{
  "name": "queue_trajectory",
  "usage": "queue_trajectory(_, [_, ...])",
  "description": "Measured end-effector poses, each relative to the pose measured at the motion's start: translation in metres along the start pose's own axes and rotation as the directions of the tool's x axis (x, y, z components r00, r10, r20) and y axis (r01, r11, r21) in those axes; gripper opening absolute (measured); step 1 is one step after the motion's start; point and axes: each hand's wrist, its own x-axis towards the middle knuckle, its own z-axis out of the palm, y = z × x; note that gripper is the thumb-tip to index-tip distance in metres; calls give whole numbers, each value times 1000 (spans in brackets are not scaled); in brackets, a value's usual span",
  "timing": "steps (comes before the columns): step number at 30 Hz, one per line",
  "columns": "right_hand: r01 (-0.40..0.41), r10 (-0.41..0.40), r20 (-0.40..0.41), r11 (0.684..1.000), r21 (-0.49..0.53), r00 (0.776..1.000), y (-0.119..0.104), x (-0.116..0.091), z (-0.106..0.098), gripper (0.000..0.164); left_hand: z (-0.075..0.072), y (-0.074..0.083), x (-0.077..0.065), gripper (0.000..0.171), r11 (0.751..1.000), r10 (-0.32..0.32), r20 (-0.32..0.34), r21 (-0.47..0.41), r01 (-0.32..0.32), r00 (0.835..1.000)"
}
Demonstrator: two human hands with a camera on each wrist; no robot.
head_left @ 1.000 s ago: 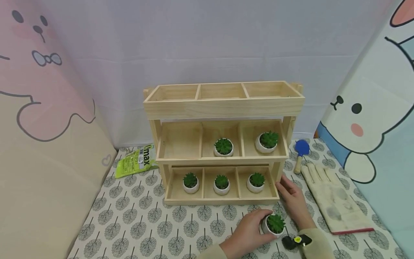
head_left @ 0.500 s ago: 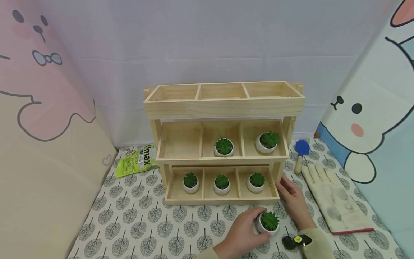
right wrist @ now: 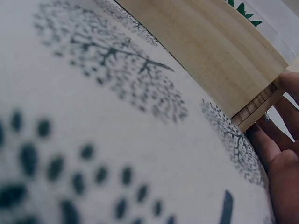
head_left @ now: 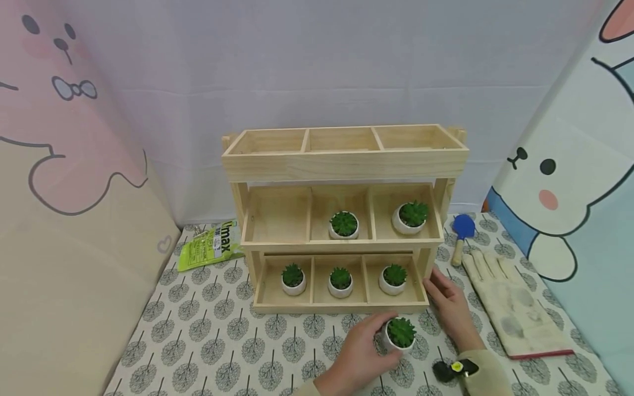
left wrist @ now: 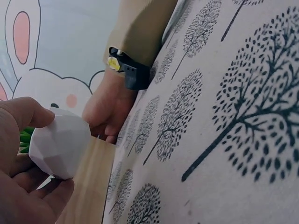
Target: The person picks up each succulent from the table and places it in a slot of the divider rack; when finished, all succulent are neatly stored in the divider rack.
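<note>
My left hand (head_left: 358, 352) grips a small potted succulent (head_left: 401, 333) in front of the wooden shelf (head_left: 342, 309). In the left wrist view, the thumb and fingers hold its white faceted pot (left wrist: 60, 144) from either side, and the green leaves are mostly hidden by the hand. My right hand (head_left: 452, 308) rests against the right end of the shelf's lowest tier, its fingertips at the side panel (right wrist: 201, 51) in the right wrist view. Three potted succulents (head_left: 340, 282) stand in the bottom tier, one per compartment. Two more succulents (head_left: 409, 217) occupy the middle tier's centre and right compartments.
The top tier (head_left: 346, 166) has three bare compartments, and the middle tier's left compartment (head_left: 277, 214) is bare too. A green packet (head_left: 210, 246) lies left of the shelf. On the right lie a blue toy shovel (head_left: 463, 228) and a pair of cream gloves (head_left: 515, 308).
My left hand has carried the potted succulent leftward and slightly toward the shelf. The right hand has stayed at the shelf's lower right corner.
</note>
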Motion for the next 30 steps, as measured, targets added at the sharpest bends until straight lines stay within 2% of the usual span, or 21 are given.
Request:
queue_trajectory(7, [13,-13,-10,1000,13,1000,-2,-1,1,59,-10,3,0,65,1000,-5,-25,-26,5,1000])
queue_trajectory(15, [15,-15,-11,1000,2,1000,-2,-1,1,59,-26,7,0,65,999,9,-82,-44,-13,997])
queue_trajectory(25, [32,-32,3,999,17,999,-2,-1,1,58,-43,12,-1,67,1000,6,-149,-14,-8,989])
queue_trajectory(30, [31,-31,0,999,13,1000,-4,-1,1,59,-52,11,-1,67,999,-1,-173,-33,-5,985])
